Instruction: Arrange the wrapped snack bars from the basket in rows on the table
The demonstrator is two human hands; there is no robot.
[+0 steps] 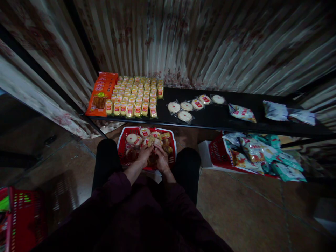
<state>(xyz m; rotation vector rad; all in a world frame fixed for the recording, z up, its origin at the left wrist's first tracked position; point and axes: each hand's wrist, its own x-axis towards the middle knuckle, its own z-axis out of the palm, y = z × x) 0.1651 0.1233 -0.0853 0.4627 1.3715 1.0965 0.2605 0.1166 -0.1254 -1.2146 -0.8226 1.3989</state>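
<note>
Between my knees is a red basket (120, 143) with a white rim, filled with round pale pastries (131, 138) in clear wrappers and small yellow packets (165, 135). Over it, my left hand (144, 154) is closed, with a small yellow wrapped cake (151, 141) at its fingertips. Close beside it, my right hand (162, 159) has its fingers curled inward. What lies under those fingers is hidden.
A black shelf (210, 117) runs ahead, bearing orange packets (101, 92), rows of yellow wrapped cakes (130, 110), several round pastries (185, 116) and bags (242, 112). Another red basket (217, 152) with snack bags stands right; a red basket (26, 213) sits lower left.
</note>
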